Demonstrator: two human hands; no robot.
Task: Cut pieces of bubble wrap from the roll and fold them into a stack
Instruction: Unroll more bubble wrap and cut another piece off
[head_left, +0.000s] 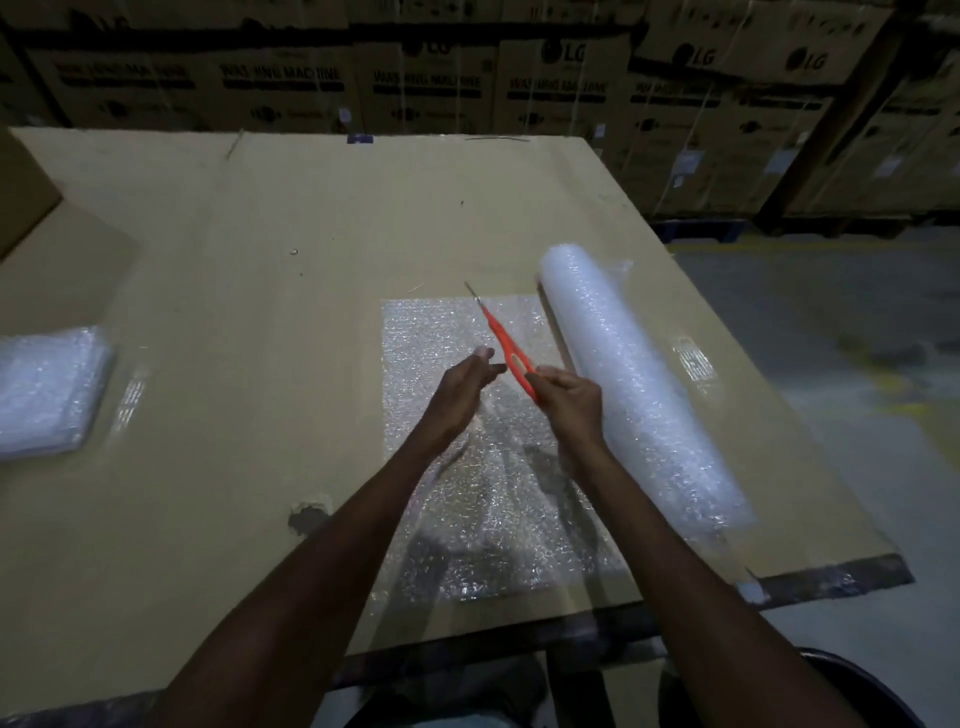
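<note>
A roll of bubble wrap (639, 395) lies diagonally on the right of the cardboard-covered table (260, 234). A flat sheet of bubble wrap (467, 509) spreads from the roll toward the table's front edge. My right hand (569, 395) grips the handles of orange scissors (506, 345), whose blades point up and away over the sheet. My left hand (462, 387) hovers just left of the scissors with fingers stretched out, holding nothing. A stack of folded bubble wrap pieces (47, 387) sits at the far left edge.
A cardboard box corner (21, 202) juts in at the upper left. Stacked washing-machine cartons (467, 78) line the back. The table's right edge drops to a grey floor (831, 364). A small tear (309, 517) marks the cardboard near the front.
</note>
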